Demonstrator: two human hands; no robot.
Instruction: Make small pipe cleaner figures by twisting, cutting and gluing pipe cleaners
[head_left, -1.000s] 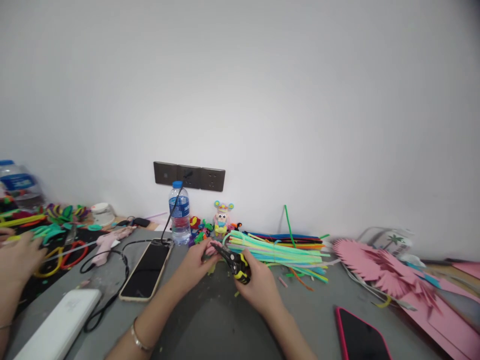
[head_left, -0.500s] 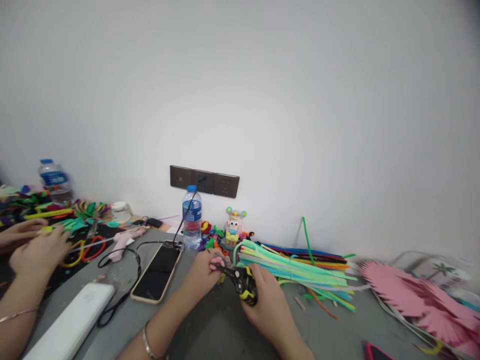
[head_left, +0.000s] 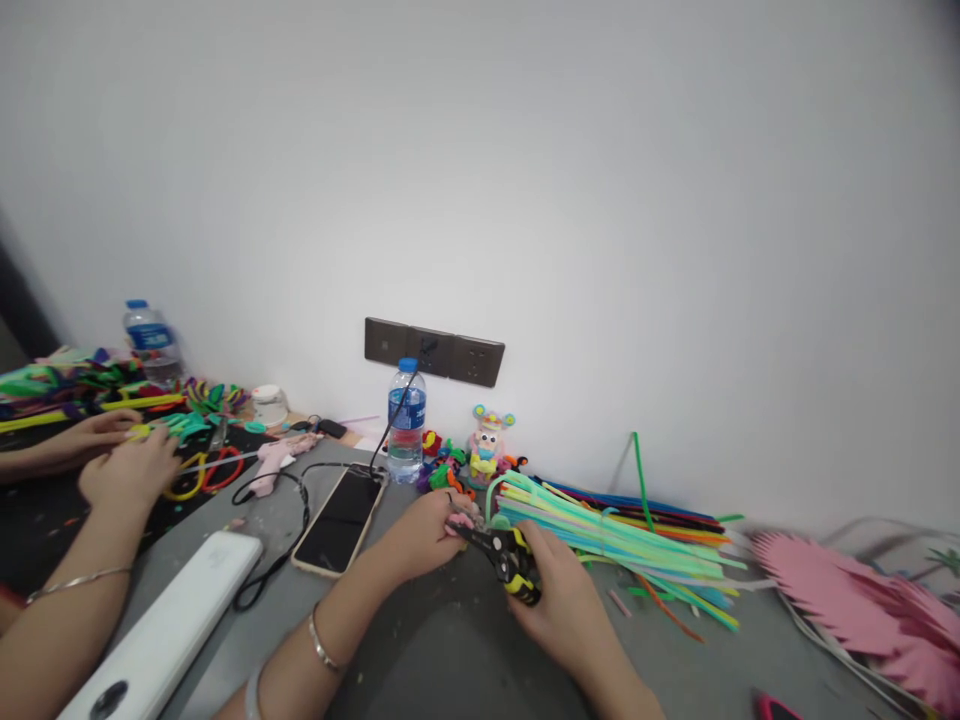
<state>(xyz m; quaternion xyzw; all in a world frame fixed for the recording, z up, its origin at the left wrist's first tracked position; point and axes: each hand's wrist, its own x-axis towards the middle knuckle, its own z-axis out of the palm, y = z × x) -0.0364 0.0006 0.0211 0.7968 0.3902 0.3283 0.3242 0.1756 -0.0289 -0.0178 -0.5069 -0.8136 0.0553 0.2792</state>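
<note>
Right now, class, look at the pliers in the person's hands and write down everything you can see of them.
The pliers are a small hand tool with black and yellow grips and a dark, narrow nose. The right hand is wrapped around the grips. The nose points left and slightly up toward a small pink piece pinched in the left hand. Whether the nose is closed on it cannot be told. The tool is held low above the grey table, beside the pipe cleaners.

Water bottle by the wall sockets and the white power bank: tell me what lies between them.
In the head view, a phone lies screen-up between the water bottle and white power bank, with a black cable alongside.
</note>
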